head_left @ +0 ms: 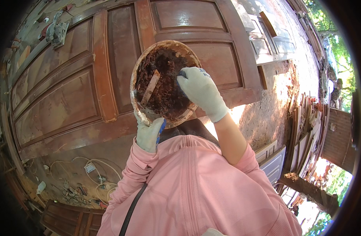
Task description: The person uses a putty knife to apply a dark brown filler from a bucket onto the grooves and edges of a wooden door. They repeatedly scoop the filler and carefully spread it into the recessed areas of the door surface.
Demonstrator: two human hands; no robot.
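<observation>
Head view, looking down on a large brown panelled wooden door lying flat across the upper half. Nearest, filling the lower middle, a pink zipped jacket. At upper right, beyond the brown door's edge, a pale panelled door in bright light. At lower left, a smaller brown wooden panel and, just above, loops of pale hose on the ground. Before the jacket, over the brown door's near edge, a round pale-rimmed tub, open side up, coated inside with rough dark brown matter; cannot tell whether touching the door. Over the tub's right half, the gloved right hand, fingers bent, tips hidden; cannot tell whether holding anything. At the near left rim, the gloved left hand, gripping the tub, fingers partly hidden. Smallest, inside the tub, left of the right hand, a flat narrow strip, slanting, stained brown.
</observation>
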